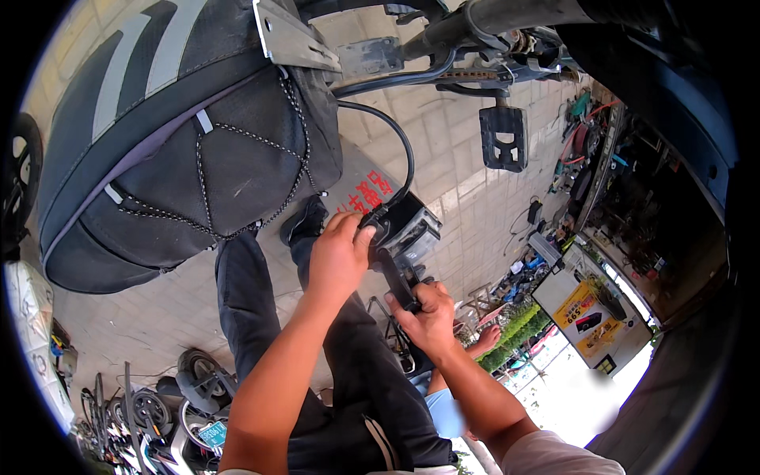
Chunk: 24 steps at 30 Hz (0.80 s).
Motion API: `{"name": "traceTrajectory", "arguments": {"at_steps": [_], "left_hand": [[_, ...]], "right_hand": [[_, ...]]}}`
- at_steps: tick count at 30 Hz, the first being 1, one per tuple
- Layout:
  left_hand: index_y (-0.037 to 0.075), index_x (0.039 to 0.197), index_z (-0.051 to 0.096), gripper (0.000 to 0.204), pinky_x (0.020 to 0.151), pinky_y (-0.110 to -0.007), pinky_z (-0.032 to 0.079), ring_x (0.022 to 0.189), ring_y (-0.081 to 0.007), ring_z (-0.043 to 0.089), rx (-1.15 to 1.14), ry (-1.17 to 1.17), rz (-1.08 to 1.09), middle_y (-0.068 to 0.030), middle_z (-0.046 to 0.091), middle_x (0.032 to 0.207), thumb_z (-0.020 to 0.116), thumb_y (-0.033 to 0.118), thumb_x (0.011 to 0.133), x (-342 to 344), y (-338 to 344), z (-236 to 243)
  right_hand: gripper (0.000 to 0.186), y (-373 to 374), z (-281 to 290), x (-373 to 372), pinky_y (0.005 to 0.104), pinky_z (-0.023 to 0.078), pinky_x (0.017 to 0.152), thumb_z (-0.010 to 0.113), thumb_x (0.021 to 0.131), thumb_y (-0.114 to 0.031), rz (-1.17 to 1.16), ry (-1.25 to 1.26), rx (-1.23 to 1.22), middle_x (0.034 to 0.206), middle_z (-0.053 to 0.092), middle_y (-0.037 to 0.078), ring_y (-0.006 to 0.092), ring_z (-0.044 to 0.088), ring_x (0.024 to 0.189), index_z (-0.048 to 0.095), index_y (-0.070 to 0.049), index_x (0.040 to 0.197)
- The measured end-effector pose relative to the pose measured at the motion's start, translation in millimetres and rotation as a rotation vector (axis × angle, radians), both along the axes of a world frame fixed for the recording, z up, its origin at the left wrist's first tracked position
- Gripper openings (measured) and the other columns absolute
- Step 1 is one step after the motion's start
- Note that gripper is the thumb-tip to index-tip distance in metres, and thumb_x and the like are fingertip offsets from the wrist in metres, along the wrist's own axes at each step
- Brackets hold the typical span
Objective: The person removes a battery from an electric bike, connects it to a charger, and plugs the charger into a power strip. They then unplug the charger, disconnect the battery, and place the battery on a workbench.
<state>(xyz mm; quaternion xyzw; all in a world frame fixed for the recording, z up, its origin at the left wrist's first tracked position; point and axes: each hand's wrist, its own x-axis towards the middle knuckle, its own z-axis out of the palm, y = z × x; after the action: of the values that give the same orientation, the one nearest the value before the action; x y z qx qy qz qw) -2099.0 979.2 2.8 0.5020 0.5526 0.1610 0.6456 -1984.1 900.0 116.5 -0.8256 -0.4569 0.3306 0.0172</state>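
Observation:
My left hand (340, 257) is closed around the plug end of a black cable (405, 146). That cable loops up toward the bike frame. Below and to the right, my right hand (427, 317) grips a black curved handle (396, 279). The handle's upper end lies close to the left hand's thumb. Just beyond both hands is a long grey case (360, 170) with red marks and a black end piece (419, 237). It looks like a battery; the fingers partly hide where plug, handle and case meet.
A black bag (253, 166) laced with speckled elastic cord fills the upper left. A pedal (503, 140) hangs at upper right below the bike frame (475, 24). Tools and parts (582, 150) lie along the right. Parked two-wheelers (150, 412) stand lower left. Another person's hand (487, 339) shows beyond my right forearm.

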Motion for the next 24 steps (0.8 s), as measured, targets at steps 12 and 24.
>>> {"name": "traceTrajectory", "arguments": {"at_steps": [12, 24], "left_hand": [[-0.003, 0.103, 0.063, 0.039, 0.068, -0.046, 0.051, 0.08, -0.0409, 0.063, 0.254, 0.373, -0.472, -0.0214, 0.064, 0.091, 0.056, 0.035, 0.092, -12, 30, 14], [-0.006, 0.069, 0.067, 0.091, 0.072, -0.046, 0.051, 0.078, -0.0379, 0.066, 0.107, 0.581, -1.337, -0.022, 0.066, 0.072, 0.055, 0.085, 0.065, 21, 110, 32]], "right_hand": [[0.025, 32, 4, -18, 0.0322, 0.042, 0.064, 0.075, 0.077, -0.025, 0.042, 0.059, -0.058, 0.058, 0.059, 0.006, 0.0213, 0.055, 0.056, 0.06, -0.005, 0.072], [0.049, 7, -69, 35, 0.034, 0.051, 0.074, 0.076, 0.081, -0.031, -0.804, 0.797, -0.096, 0.094, 0.069, 0.018, 0.0217, 0.066, 0.084, 0.06, 0.009, 0.106]]}}
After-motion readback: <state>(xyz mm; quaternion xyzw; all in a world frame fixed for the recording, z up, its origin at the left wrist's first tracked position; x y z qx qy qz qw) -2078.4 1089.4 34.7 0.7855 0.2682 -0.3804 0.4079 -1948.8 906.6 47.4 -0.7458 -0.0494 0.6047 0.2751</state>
